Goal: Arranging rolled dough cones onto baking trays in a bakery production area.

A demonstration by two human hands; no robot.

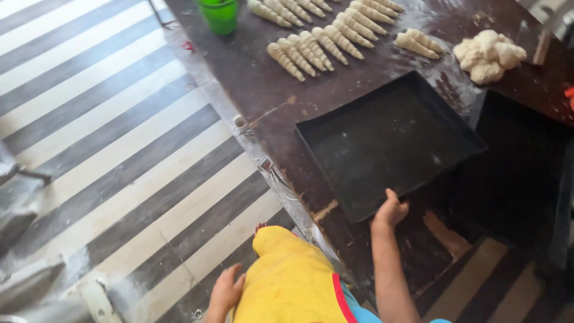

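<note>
Dark worktable (251,84), right hand (390,210) gripping black tray (388,140), dough cones (323,42) beyond

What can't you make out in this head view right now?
- Right hand: fingers curl over the black tray edge; its underside is hidden.
- Green cup: top cut off by the frame.
- Dough cones: far rows cut off.
- Left hand: beside the yellow garment; palm unseen.

The right hand (391,210) grips the near edge of a black square baking tray (388,140) on the dark desk (257,84). The left hand (227,290) rests against a yellow garment. Rows of dough cones (323,36) lie beyond the tray, beside a dough lump (489,55) and green cup (220,14).
</note>
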